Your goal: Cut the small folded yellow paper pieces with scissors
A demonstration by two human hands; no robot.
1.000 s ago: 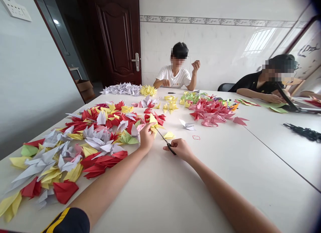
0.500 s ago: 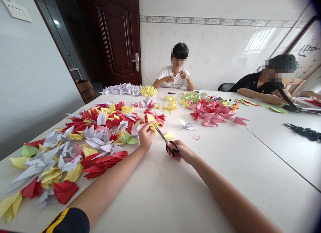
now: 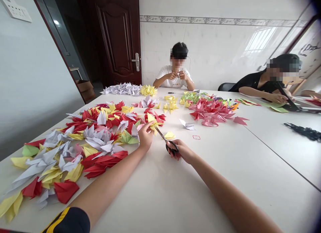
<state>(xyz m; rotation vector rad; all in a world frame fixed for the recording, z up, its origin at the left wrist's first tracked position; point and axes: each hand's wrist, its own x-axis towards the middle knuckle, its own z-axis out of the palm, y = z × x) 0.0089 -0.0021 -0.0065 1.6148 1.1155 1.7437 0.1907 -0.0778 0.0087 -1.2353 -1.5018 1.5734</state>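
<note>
Above the white table (image 3: 190,186), the left hand (image 3: 145,137) pinches a yellow origami crane (image 3: 151,120) between its fingers; the right hand (image 3: 177,149) grips black-handled scissors (image 3: 164,138) (blade tips at the paper), at the table's middle.

The bottom edge crops the dark sleeve (image 3: 76,221); the tips of the scissors (image 3: 162,136) are indistinct.
</note>
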